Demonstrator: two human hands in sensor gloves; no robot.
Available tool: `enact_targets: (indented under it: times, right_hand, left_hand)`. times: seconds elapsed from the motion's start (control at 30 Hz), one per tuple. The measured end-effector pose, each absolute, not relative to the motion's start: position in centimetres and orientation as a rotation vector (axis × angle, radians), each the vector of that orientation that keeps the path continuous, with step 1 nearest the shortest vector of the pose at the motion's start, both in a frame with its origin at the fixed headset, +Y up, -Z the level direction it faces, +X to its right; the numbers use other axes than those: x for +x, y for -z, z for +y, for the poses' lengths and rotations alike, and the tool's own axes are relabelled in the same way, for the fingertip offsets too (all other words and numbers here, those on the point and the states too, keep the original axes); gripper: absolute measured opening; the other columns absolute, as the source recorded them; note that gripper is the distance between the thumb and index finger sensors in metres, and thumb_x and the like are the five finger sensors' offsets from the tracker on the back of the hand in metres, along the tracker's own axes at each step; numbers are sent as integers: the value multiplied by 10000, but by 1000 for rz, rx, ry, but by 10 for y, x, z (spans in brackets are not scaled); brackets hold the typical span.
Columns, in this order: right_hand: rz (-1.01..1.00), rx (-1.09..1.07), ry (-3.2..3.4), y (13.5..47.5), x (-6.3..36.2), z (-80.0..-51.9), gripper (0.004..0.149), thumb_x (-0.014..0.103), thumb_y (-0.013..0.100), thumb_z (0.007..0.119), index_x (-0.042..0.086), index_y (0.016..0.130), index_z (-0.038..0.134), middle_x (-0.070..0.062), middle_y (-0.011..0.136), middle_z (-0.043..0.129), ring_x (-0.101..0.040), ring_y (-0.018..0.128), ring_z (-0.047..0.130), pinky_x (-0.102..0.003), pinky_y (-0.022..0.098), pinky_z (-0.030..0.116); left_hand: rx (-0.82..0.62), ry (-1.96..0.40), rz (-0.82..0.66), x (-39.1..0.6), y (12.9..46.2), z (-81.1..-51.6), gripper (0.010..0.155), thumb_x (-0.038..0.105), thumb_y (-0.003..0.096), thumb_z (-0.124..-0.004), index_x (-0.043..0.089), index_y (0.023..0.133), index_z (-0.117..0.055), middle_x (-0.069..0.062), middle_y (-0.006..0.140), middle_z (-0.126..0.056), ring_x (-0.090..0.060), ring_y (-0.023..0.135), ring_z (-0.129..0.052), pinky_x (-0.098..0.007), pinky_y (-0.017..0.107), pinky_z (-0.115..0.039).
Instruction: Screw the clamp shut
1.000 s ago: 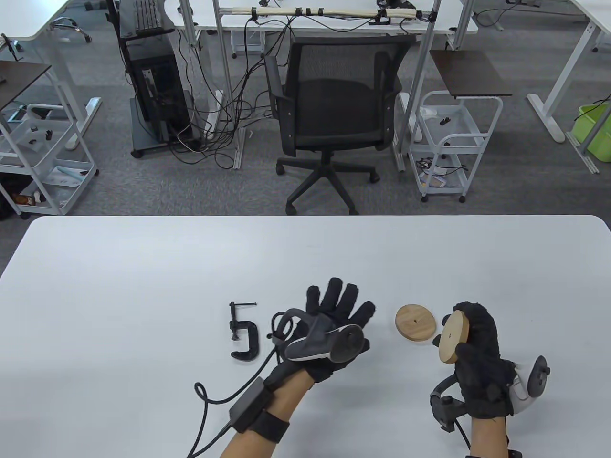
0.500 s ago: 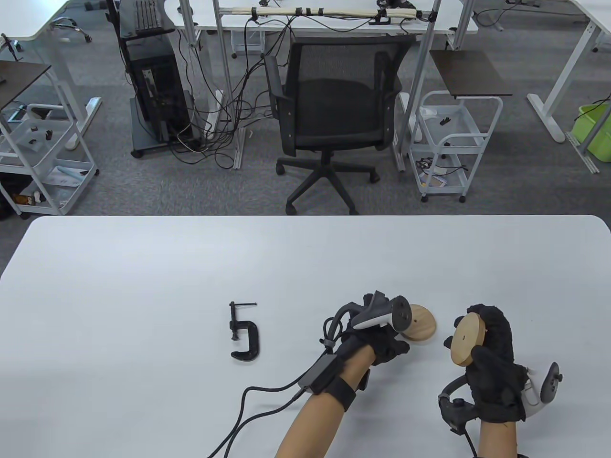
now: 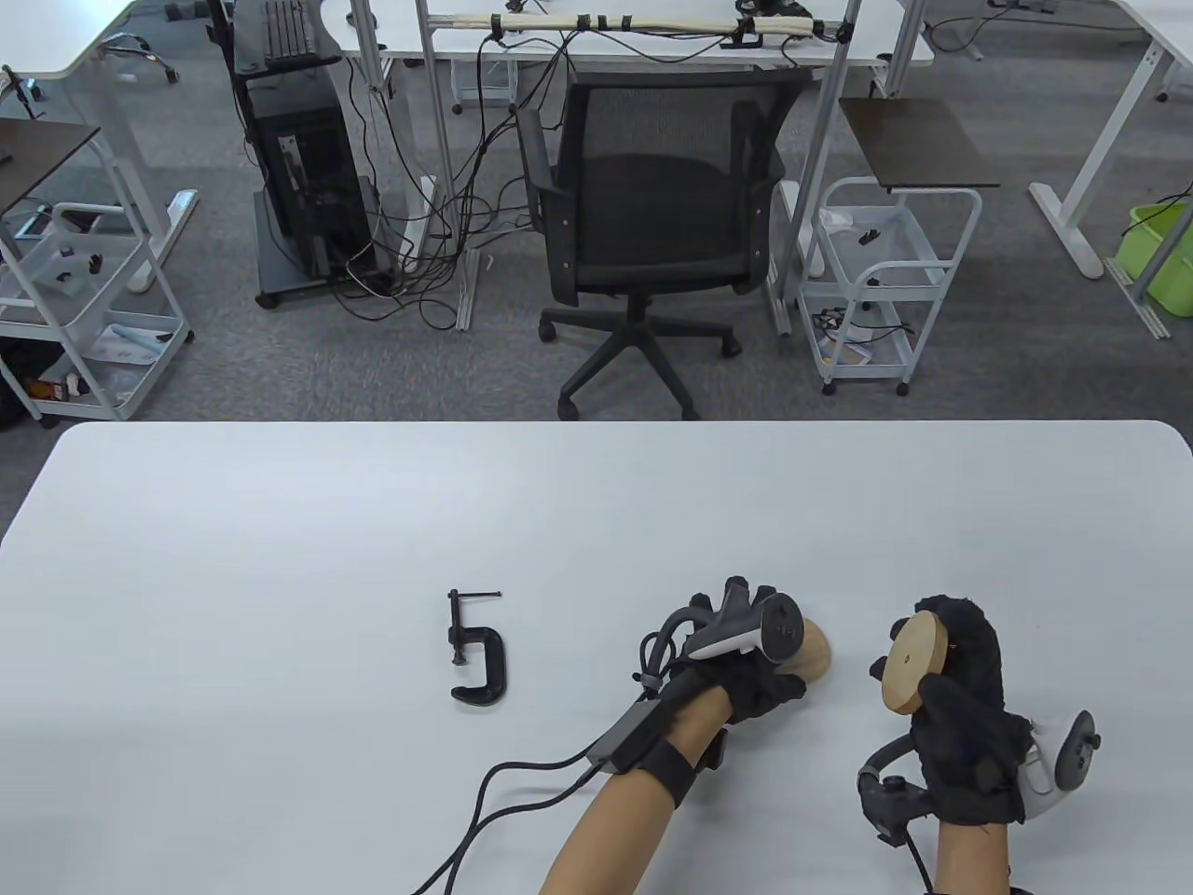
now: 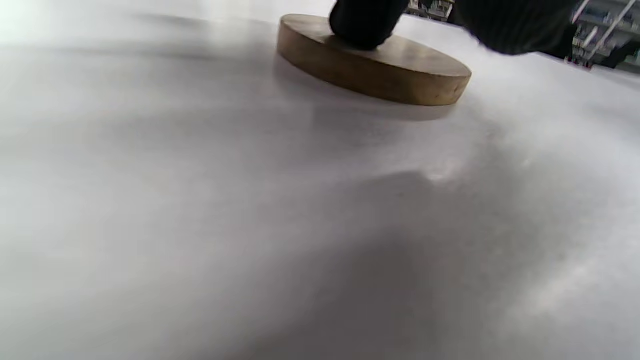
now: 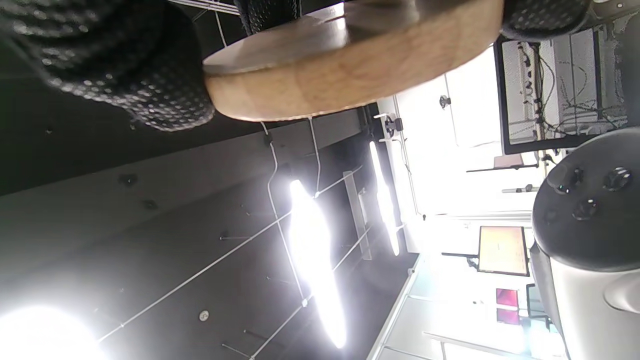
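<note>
- One small black metal C-clamp (image 3: 476, 648) lies flat on the white tabletop (image 3: 280, 522), near the front edge and left of the middle, with nothing touching it. Its screw end points toward the far edge.
- Two round, light wooden discs are in view.
- The first wooden disc (image 3: 814, 650) lies near the front edge, right of the middle, partly covered by the left hand (image 3: 736, 667). In the left wrist view this disc (image 4: 395, 65) sits on the tabletop with one gloved fingertip (image 4: 365, 22) pressing on its top face; whether the hand closes around it I cannot tell.
- The second wooden disc (image 3: 911, 662) is held on edge above the tabletop by the right hand (image 3: 965, 709), its flat face turned to the left. The right wrist view shows the fingers (image 5: 145, 75) clamped on the rim of that disc (image 5: 350, 70).
- The clamp is well apart from both hands, to their left.
- One tracker is strapped to the back of each glove, two in all.
</note>
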State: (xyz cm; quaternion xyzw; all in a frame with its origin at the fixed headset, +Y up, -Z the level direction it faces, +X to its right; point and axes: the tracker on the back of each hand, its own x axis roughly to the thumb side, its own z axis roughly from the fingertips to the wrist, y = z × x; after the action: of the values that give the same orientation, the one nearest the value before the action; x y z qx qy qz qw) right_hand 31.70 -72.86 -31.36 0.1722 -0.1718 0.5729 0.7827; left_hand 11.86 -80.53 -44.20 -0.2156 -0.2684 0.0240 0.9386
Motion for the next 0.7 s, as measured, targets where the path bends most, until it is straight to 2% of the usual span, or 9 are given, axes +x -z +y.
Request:
enact_targets:
  times: [0.07, 0.13, 0.23, 0.3, 0.4, 0.5, 0.53, 0.6, 0.7]
  right_hand:
    - [-365, 368, -1242, 314, 316, -730, 835, 586, 431, 931, 321, 1096, 502, -195, 1142, 363, -551, 885, 472, -660, 516, 637]
    - [-357, 367, -1248, 315, 315, -730, 836, 586, 430, 931, 320, 1096, 502, -196, 1142, 364, -553, 885, 471, -661, 514, 638]
    - [-351, 364, -1249, 315, 315, -730, 835, 586, 433, 930, 318, 1097, 501, -197, 1142, 363, -551, 885, 474, -660, 516, 637]
    - [-348, 362, -1246, 314, 314, -730, 836, 586, 431, 930, 319, 1097, 501, -198, 1142, 363, -554, 886, 470, -661, 516, 636]
    - [-344, 359, -1245, 314, 314, -730, 832, 585, 434, 929, 319, 1097, 503, -198, 1142, 362, -553, 887, 469, -662, 517, 635]
    - [-336, 357, -1249, 315, 313, -731, 834, 582, 434, 930, 316, 1098, 502, -200, 1142, 361, -552, 888, 470, -663, 516, 635]
    - [-335, 355, -1251, 315, 313, -731, 833, 582, 434, 930, 317, 1098, 501, -199, 1142, 362, -554, 887, 471, -663, 516, 636]
    - [-341, 350, -1255, 315, 312, -731, 833, 584, 434, 930, 317, 1097, 503, -198, 1142, 364, -552, 888, 472, -661, 517, 637]
    - [-341, 350, -1257, 316, 313, -732, 832, 586, 436, 928, 318, 1098, 501, -197, 1142, 362, -553, 888, 470, -661, 518, 636]
  left_hand:
    - [-378, -12, -575, 120, 440, -806, 688, 635, 446, -797, 117, 880, -668, 0, 1253, -114, -367, 1130, -7, -713, 777, -240]
    - [-327, -25, -599, 122, 439, -809, 657, 616, 418, -840, 71, 766, -722, -16, 1258, -253, -367, 1154, -131, -691, 788, -338]
    - [-379, -80, -595, 123, 440, -811, 638, 576, 418, -878, 31, 713, -727, -79, 1248, -378, -410, 1157, -372, -660, 781, -507]
    - [-379, -78, -593, 123, 440, -811, 636, 560, 412, -899, 31, 719, -724, -115, 1239, -383, -427, 1136, -427, -641, 778, -536]
    - [-372, -19, -613, 125, 436, -810, 679, 559, 419, -898, 76, 828, -652, -162, 1230, -386, -451, 1119, -444, -616, 774, -570]
    - [-375, -7, -616, 126, 434, -809, 831, 546, 438, -897, 180, 1027, -439, -209, 1219, -393, -486, 1103, -460, -645, 748, -598]
    - [-393, 10, -613, 127, 434, -809, 879, 549, 449, -888, 201, 1062, -362, -217, 1221, -366, -491, 1102, -449, -649, 738, -608]
    - [-421, 35, -614, 129, 433, -808, 966, 548, 472, -868, 339, 1131, -194, -232, 1221, -336, -510, 1098, -428, -668, 711, -626]
    - [-478, 67, -609, 132, 432, -809, 851, 542, 501, -831, 432, 1156, -299, -247, 1225, -273, -543, 1089, -367, -697, 674, -630]
